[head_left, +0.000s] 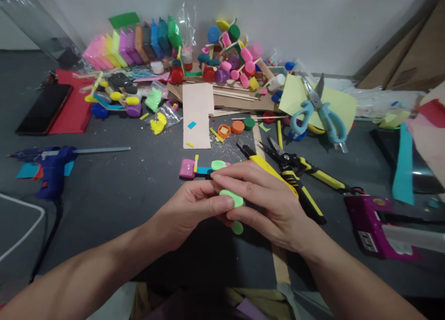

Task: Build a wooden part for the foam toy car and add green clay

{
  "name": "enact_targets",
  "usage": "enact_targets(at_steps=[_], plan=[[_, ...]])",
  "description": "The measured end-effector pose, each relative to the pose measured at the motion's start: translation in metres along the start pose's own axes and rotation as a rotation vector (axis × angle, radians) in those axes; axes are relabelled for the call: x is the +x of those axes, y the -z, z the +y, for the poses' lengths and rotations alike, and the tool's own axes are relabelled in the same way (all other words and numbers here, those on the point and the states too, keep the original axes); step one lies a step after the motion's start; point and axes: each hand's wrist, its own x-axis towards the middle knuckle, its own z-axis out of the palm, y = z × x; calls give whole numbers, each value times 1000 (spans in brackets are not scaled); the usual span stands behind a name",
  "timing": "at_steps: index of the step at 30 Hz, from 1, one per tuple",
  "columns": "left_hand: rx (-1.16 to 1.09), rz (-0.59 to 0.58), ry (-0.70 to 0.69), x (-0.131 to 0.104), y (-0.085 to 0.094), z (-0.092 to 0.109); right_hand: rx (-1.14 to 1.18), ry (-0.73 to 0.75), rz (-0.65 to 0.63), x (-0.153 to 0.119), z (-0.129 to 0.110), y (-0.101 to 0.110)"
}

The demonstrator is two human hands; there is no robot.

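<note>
Close to the table's front, my left hand (196,201) pinches a light green piece of modelling clay (232,198) with its thumb on top. My right hand (266,201) cups the same piece from the other side, fingers curved around it. A round, flat bit of green clay (237,227) shows just below my fingers; whether it is held or lies on the table, I cannot tell. Just beyond the hands is a small toy car with a pink wheel (187,168), a blue body (204,170) and an oval green clay piece (218,164). My right fingers partly hide it.
Yellow-black cutter (269,169) and pliers (299,171) lie right of my hands. A blue glue gun (55,169) is at left, a purple tape dispenser (378,227) at right. Behind are scissors (317,106), a card strip (196,120), clay packs (139,44) and several finished toys (229,60).
</note>
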Motion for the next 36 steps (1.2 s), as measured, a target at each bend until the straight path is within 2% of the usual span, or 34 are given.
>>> enact_targets(at_steps=[10,17,20,26,36], plan=[[-72,22,-1,-2,-5,2,-130,62,58,-9,3,-23],[9,58,-20,0,-3,-1,-299,47,46,-8,0,-24],[30,53,-21,0,-1,0,-251,71,67,-7,-1,-18],[92,-63,-5,-3,-2,8,-117,102,114,-1,-7,-7],[237,8,-63,-4,0,7,-61,100,168,1,-3,-11]])
